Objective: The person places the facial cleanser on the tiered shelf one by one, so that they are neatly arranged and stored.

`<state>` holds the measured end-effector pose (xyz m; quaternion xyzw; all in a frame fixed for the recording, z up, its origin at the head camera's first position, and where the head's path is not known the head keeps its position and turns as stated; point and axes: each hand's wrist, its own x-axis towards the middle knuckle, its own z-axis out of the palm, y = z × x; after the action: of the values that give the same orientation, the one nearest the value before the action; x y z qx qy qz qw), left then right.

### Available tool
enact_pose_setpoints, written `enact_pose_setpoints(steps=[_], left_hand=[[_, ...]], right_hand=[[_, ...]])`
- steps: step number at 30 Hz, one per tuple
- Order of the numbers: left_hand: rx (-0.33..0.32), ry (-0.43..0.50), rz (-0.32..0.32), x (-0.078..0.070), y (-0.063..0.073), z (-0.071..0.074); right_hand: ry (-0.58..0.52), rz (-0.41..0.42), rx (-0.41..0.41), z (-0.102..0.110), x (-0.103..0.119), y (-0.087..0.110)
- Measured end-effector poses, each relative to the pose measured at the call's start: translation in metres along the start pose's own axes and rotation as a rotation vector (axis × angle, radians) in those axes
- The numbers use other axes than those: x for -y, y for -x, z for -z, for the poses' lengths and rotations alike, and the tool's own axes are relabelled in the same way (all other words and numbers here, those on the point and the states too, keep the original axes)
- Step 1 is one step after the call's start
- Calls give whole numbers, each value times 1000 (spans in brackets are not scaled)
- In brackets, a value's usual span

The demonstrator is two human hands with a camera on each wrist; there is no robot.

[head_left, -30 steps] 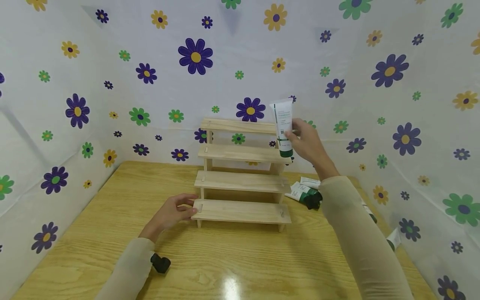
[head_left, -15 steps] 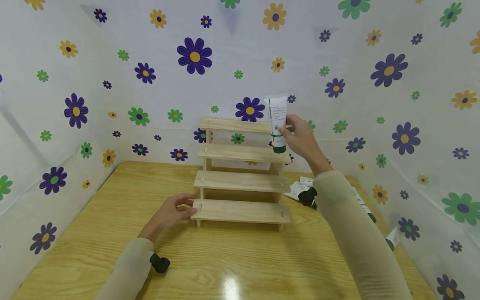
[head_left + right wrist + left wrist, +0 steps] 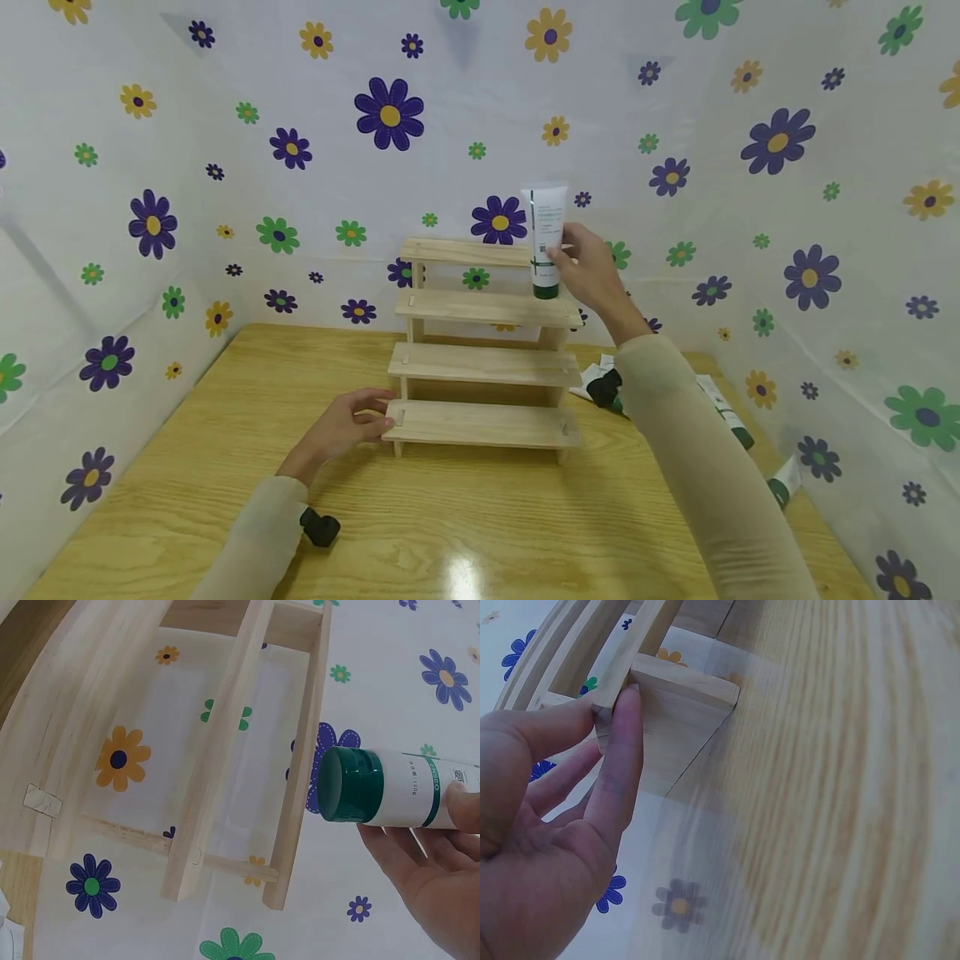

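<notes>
A white squeeze tube (image 3: 546, 225) with a green cap is held upright, cap down, by my right hand (image 3: 592, 262). It is in front of the right part of the top board of a four-tier wooden display stand (image 3: 487, 310). In the right wrist view the green cap (image 3: 349, 784) stands apart from the top board (image 3: 300, 772), and my fingers and thumb grip the tube's body. My left hand (image 3: 341, 429) is at the left end of the lowest board (image 3: 480, 423). In the left wrist view its thumb and index finger pinch that board end.
Several similar tubes lie right of the stand: a pile (image 3: 594, 379) partly behind my right forearm, one tube (image 3: 723, 410) farther right, and another tube (image 3: 786, 482) by the cloth wall. Flowered cloth (image 3: 315, 200) encloses the wooden table (image 3: 450, 500) at the back and sides.
My right hand has carried the tube left and slightly up, and the tube now stands straighter. The left hand stays at the lowest board's end.
</notes>
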<state>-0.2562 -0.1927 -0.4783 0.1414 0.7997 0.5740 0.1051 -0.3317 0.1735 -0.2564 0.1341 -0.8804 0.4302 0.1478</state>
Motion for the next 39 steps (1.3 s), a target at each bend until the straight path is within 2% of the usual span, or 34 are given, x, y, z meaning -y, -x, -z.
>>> enact_pose_setpoints(steps=[6, 15, 32, 39], left_hand=[[2, 0, 12, 1, -1, 0], [-2, -3, 25, -1, -1, 0], [12, 18, 11, 2, -1, 4], [10, 3, 11, 1, -1, 1]], right_hand=[[-41, 25, -2, -3, 3, -5], [-59, 20, 11, -9, 11, -12], [-123, 36, 4, -24, 14, -30], [-170, -7, 4, -24, 16, -35]])
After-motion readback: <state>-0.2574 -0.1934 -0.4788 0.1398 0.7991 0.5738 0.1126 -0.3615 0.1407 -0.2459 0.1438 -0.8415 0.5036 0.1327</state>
